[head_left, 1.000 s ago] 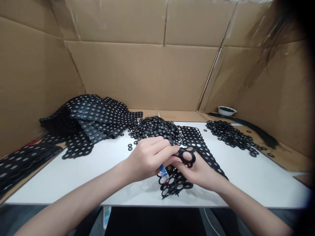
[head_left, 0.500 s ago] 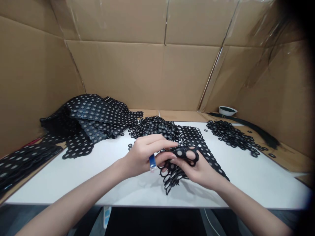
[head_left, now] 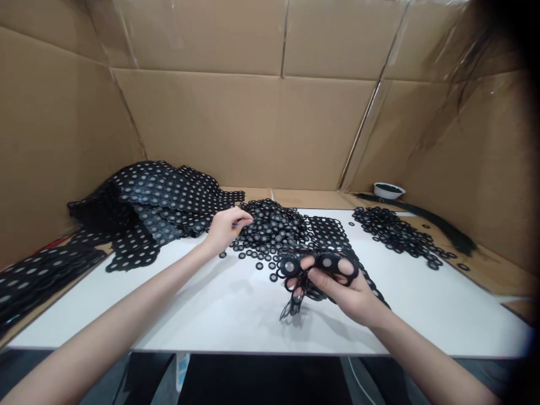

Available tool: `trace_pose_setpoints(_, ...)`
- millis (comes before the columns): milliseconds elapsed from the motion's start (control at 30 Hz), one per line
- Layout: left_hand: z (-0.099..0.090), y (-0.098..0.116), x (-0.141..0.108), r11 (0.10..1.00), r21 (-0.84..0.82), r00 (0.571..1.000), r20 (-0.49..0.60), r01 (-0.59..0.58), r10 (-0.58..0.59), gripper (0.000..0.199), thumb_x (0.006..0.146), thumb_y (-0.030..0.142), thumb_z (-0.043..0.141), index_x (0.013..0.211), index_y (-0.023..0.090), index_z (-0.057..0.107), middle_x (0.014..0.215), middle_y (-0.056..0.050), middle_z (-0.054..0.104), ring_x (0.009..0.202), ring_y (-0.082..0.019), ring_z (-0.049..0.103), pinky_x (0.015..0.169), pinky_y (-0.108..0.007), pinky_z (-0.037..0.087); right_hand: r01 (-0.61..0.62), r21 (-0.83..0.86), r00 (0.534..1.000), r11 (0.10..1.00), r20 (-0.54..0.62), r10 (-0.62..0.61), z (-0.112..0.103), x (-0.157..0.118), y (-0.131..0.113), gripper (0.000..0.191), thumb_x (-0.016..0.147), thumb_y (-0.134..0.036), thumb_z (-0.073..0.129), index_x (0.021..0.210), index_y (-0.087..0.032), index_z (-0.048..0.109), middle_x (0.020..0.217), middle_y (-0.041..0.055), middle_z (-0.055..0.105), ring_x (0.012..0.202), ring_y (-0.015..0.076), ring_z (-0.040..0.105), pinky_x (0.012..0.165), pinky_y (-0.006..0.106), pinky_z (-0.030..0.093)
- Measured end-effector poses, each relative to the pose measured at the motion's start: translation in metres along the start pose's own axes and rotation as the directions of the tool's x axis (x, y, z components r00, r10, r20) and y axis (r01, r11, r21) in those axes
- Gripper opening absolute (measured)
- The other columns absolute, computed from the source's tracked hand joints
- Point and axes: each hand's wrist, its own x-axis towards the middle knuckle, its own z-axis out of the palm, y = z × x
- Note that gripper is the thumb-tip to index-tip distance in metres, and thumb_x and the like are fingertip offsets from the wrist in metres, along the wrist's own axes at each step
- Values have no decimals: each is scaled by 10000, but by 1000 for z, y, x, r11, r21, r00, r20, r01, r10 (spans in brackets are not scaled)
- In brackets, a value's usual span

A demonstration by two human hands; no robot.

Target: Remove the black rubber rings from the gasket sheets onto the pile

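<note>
My right hand [head_left: 352, 292] grips a folded piece of black ring mesh [head_left: 327, 262], made of linked rings and grey-centred discs. The thumb lies over it, and fingertips show through some openings. Its lower end hangs loosely just above the white tabletop. Away to the left, my left hand [head_left: 228, 228] is closed in a pinch beside a pile of loose black discs with grey centres [head_left: 274, 222]; whatever sits between its fingertips is too small to make out. A flat strip of the same mesh [head_left: 331, 232] stretches behind my right hand, partly covered by it.
A large heap of dotted black mesh [head_left: 169, 194] rises at back left, with more folded mesh [head_left: 46, 275] at the left edge. Loose black rings [head_left: 396, 233] lie on the right, near a dark strand bundle [head_left: 439, 222] and a white bowl [head_left: 388, 191]. Cardboard walls [head_left: 202, 129] surround the white table [head_left: 202, 332].
My left hand has left the mesh and moved left and back to the disc pile. My right hand still holds the mesh, now turned slightly. More discs show in front of the pile.
</note>
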Motion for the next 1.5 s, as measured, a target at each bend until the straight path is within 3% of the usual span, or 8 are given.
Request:
trace_pose_setpoints(200, 11, -25, -6, 985, 141, 985, 151, -101, 79, 150, 819, 122, 575, 895, 187, 688, 883, -2, 658, 831, -101, 599, 725, -189, 413, 53, 100, 997, 994, -52, -48, -1, -3, 5, 109, 912, -313, 583, 977, -260, 651, 890, 13, 725, 769, 158, 704, 728, 305, 601)
trace_pose_setpoints(467, 4, -24, -7, 976, 142, 978, 151, -164, 143, 130, 804, 86, 584, 807, 173, 681, 814, 12, 648, 770, -79, 592, 666, -168, 399, 71, -220, 974, 973, -196, -116, -13, -9, 18, 184, 862, -398, 626, 913, -247, 719, 949, 46, 719, 927, 233, 685, 891, 406, 554)
trace_pose_setpoints(633, -12, 25, -5, 975, 56, 976, -25, -216, 218, 126, 887, 206, 561, 919, 148, 668, 859, -21, 654, 753, -56, 579, 710, -163, 446, 117, -387, 968, 915, -160, -192, -16, -8, 21, 181, 887, -353, 596, 897, -227, 726, 940, 44, 724, 935, 228, 683, 899, 393, 557)
trace_pose_setpoints(767, -32, 88, -13, 908, -48, 885, -251, -417, 393, 121, 866, 141, 582, 956, 119, 658, 831, -45, 644, 733, -60, 575, 681, -165, 477, 136, -332, 960, 933, -189, -207, -11, -8, 16, 135, 890, -327, 602, 931, -246, 702, 953, 31, 720, 940, 214, 688, 919, 395, 549)
trace_pose_setpoints(967, -39, 136, -29, 797, 91, 759, -256, -597, 599, 276, 815, 256, 675, 1031, 88, 634, 905, -83, 643, 819, -101, 612, 696, -188, 528, 189, -291, 960, 938, -148, -239, 3, -4, 2, 168, 891, -260, 603, 1054, -269, 646, 920, 18, 734, 837, 194, 716, 735, 298, 615)
trace_pose_setpoints(1100, -35, 138, -28, 833, 65, 805, -222, -550, 549, 265, 780, 188, 703, 1012, 71, 650, 881, -90, 641, 797, -108, 604, 665, -196, 515, 245, -525, 920, 815, -140, -367, 8, -2, -3, 190, 829, -206, 670, 1014, -249, 668, 927, 16, 724, 838, 181, 706, 755, 277, 605)
trace_pose_setpoints(1300, -38, 144, -26, 882, -386, 960, -30, -269, 279, 118, 862, 154, 593, 906, 103, 689, 780, -56, 623, 670, -54, 553, 570, -147, 443, 260, -572, 895, 778, -159, -416, 13, 4, -2, 87, 848, -206, 645, 908, -247, 694, 836, -7, 723, 714, 145, 700, 660, 242, 596)
trace_pose_setpoints(1500, -38, 138, -26, 838, -538, 988, 58, -91, 144, 156, 871, 229, 594, 877, 114, 700, 775, -63, 619, 651, -69, 534, 551, -172, 412, 197, -503, 919, 842, -203, -337, 19, 6, -7, 45, 855, -243, 637, 868, -200, 643, 727, 6, 699, 632, 152, 690, 602, 255, 597)
